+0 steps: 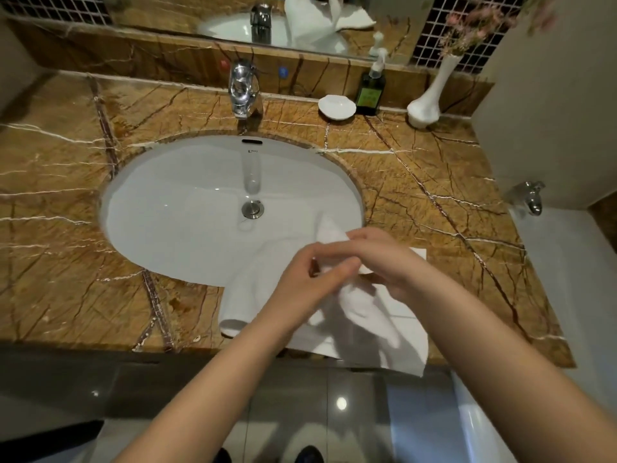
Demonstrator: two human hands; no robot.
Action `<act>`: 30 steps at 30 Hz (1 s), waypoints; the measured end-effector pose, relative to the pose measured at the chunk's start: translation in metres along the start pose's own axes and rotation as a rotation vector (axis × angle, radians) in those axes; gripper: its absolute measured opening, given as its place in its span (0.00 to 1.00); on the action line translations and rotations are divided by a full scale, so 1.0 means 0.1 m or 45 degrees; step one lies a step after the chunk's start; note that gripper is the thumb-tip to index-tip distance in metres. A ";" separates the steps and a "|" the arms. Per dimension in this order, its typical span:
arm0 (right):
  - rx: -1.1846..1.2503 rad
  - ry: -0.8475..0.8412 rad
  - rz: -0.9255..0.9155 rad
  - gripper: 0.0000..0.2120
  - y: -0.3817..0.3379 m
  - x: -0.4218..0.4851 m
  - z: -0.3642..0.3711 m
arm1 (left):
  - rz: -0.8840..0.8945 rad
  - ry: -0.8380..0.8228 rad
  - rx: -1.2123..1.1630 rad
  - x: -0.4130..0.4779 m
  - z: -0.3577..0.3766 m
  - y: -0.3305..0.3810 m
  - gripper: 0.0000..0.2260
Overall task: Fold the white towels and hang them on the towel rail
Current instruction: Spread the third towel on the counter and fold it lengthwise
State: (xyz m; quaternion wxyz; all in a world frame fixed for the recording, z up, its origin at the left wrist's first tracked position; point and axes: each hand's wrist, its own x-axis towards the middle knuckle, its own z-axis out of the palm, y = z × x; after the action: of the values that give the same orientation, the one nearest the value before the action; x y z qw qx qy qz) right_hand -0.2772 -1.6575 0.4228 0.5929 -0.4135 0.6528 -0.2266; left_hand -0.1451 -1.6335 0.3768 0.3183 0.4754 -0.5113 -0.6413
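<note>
Low middle, my left hand [310, 279] and right hand [384, 262] pinch the white towel [360, 332] — grip tight. Folding looks barely started — nothing hung.

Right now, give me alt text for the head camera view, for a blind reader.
A person's left hand and right hand pinch a white towel at the front edge of a brown marble counter, partly over a white sink. Behind the sink: chrome tap, soap dish, dark pump bottle, white vase.
</note>
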 end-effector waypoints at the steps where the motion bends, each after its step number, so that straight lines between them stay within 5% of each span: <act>1: 0.046 -0.094 0.051 0.14 -0.04 0.00 0.08 | 0.029 0.021 -0.065 -0.02 -0.07 0.01 0.17; 4: 0.335 -0.255 0.087 0.23 -0.10 0.04 0.28 | 0.051 0.050 -0.030 -0.13 -0.41 -0.04 0.18; 6: 0.355 -0.032 -0.153 0.18 -0.03 0.09 0.43 | -0.003 0.157 0.085 -0.21 -0.73 -0.11 0.20; 9: -0.161 0.450 -0.568 0.08 0.25 0.19 0.70 | -0.038 0.362 0.279 -0.32 -1.30 -0.15 0.21; 11: -0.511 0.485 -0.630 0.11 0.45 0.26 0.87 | -0.109 0.444 0.370 -0.40 -1.69 -0.11 0.19; 16: -0.974 0.533 -0.525 0.24 0.77 0.48 1.25 | -0.346 0.562 0.406 -0.56 -2.58 -0.14 0.22; 22: -1.423 0.533 -0.419 0.28 0.95 0.54 1.45 | -0.584 0.562 0.659 -0.62 -3.31 -0.31 0.20; 27: -1.495 0.500 -0.433 0.33 0.97 0.49 1.49 | -0.525 0.758 1.345 -0.64 -3.34 -0.33 0.28; 30: -1.523 0.474 -0.418 0.33 0.97 0.45 1.53 | -0.128 0.888 1.715 -0.58 -3.08 -0.34 0.38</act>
State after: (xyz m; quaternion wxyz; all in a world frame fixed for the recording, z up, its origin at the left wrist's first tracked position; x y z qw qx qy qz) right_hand -0.1546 -1.6104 0.2900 0.0947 -0.7207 0.6864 0.0207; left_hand 0.1660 -1.6811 0.3530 0.0729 0.7649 -0.6398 -0.0168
